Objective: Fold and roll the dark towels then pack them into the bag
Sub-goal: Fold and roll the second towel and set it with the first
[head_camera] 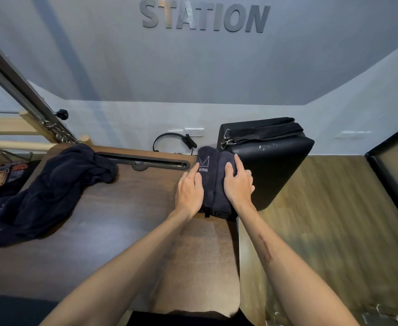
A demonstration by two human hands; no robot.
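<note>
You look down at a dark wooden bench point(113, 222) with both bare forearms reaching forward over it. At the far right corner of the bench lies a dark folded towel point(213, 184), gathered into two long ridges that run away from you, with a pale embroidered logo and the letters "ESS" showing on the left ridge. Your left hand point(189, 192) rests on the left side of this towel, its fingers point(193, 174) nearly straight and lying flat on the cloth beside the logo. Your right hand point(238, 183) lies on the right ridge, its fingers point(231, 168) gently curved over the top of the cloth and pressing down rather than clutching it. Just beyond and to the right of the towel stands a black padded box point(268, 165), touching or almost touching the cloth, with black straps and a metal clip point(226, 140) on top. On the left side of the bench, well apart from your hands, a heap of loose dark towels point(49, 191) spreads toward the near left edge. A long dark slot point(144, 162) runs along the back of the bench. A black loop handle point(174, 143) hangs near a white wall socket point(194, 132). The grey wall carries raised letters reading "STATION" point(205, 17). Wood-patterned floor point(322, 220) shows on the right.
</note>
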